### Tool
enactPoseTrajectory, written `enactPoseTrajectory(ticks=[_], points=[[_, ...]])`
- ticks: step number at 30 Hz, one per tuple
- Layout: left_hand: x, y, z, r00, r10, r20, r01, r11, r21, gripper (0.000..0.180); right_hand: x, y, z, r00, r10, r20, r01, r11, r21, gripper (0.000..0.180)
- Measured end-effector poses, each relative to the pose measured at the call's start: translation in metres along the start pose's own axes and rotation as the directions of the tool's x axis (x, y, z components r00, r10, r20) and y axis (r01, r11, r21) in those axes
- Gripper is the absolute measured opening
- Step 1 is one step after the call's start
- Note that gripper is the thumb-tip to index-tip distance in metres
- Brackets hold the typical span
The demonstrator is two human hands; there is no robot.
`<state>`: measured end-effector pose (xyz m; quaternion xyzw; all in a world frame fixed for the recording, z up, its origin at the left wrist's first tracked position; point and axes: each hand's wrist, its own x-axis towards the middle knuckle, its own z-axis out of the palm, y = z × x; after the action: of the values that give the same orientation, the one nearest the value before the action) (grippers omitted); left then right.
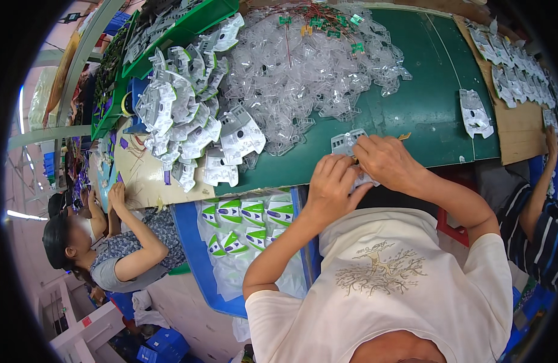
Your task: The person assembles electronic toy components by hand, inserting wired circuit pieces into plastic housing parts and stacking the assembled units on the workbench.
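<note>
At the front edge of the green bench, a grey plastic shell point(345, 143) with a row of slots sits between my two hands. My left hand point(330, 189) is closed on its near side, thumb and fingers pinching it. From the right, my right hand point(386, 162) bends over the same shell with its fingers pressed down on it. Whatever small piece may lie under my fingertips is hidden. A small yellowish strip point(405, 137) shows just beyond my right knuckles.
Clear plastic parts point(291, 72) are heaped ahead, with wired green circuit boards point(333, 24) on top. Grey shells point(176, 115) pile up at left; another shell point(475, 113) lies at right, beside cardboard point(521, 130). A blue bin point(197, 266) holds green-and-white pieces. People sit at both sides.
</note>
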<state>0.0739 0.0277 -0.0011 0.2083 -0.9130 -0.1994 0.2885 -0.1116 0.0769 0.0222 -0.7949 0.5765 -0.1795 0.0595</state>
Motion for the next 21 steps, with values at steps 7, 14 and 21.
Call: enactPoseTrajectory(ticks=[7, 14, 21], points=[[0.059, -0.057, -0.008, 0.976, 0.11, -0.186, -0.078, 0.982, 0.173, 0.024, -0.012, -0.004, -0.006, 0.998, -0.053, 0.041, 0.051, 0.998, 0.044, 0.013], [0.051, -0.053, -0.022, 0.991, 0.033, -0.13, -0.03, 0.999, 0.021, 0.028, -0.02, -0.002, -0.013, 1.0, -0.003, 0.026, 0.001, 0.998, 0.059, 0.018], [0.01, -0.04, -0.022, 0.993, -0.065, -0.098, 0.077, 0.99, 0.121, 0.02, -0.027, 0.001, -0.015, 0.994, 0.04, 0.097, -0.048, 0.996, 0.074, 0.028]])
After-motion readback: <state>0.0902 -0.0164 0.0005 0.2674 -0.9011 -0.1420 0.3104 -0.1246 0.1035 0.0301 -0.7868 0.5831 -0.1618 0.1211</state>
